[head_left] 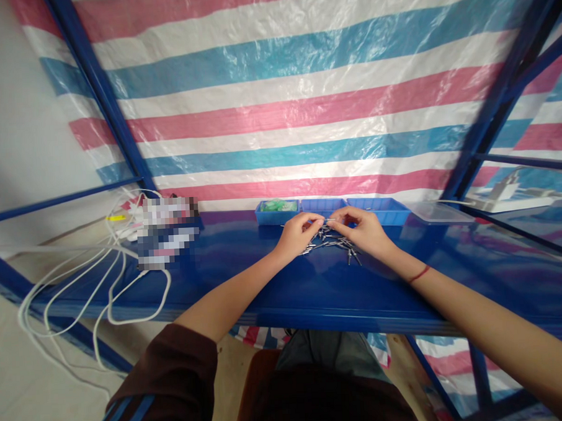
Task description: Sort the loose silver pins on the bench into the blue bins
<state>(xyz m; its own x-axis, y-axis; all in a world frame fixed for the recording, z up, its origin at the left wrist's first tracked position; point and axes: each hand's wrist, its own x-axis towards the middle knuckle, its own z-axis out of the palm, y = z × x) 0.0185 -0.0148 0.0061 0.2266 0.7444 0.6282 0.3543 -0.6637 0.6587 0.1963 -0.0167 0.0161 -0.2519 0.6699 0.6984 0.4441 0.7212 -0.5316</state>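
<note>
My left hand [297, 234] and my right hand [360, 229] meet over the desk, thumbs and fingers pinched. Between their fingertips is a slim silvery metal piece [327, 220], too small to identify. Right under and in front of the hands lies a loose pile of similar slim metal pieces [332, 239], some partly hidden by the fingers. Behind the hands stand a blue bin [271, 218] with green-and-white contents and another blue bin [387, 213] at the right. A middle blue bin [318, 204] is partly covered by my hands.
The blue desk [247, 286] has a raised front edge. White cables [112, 286] loop over its left side near a blurred-out patch [165, 234]. A clear plastic lid [442, 211] and a white device [508, 194] sit at right. Striped sheeting [281, 111] hangs behind, between blue posts.
</note>
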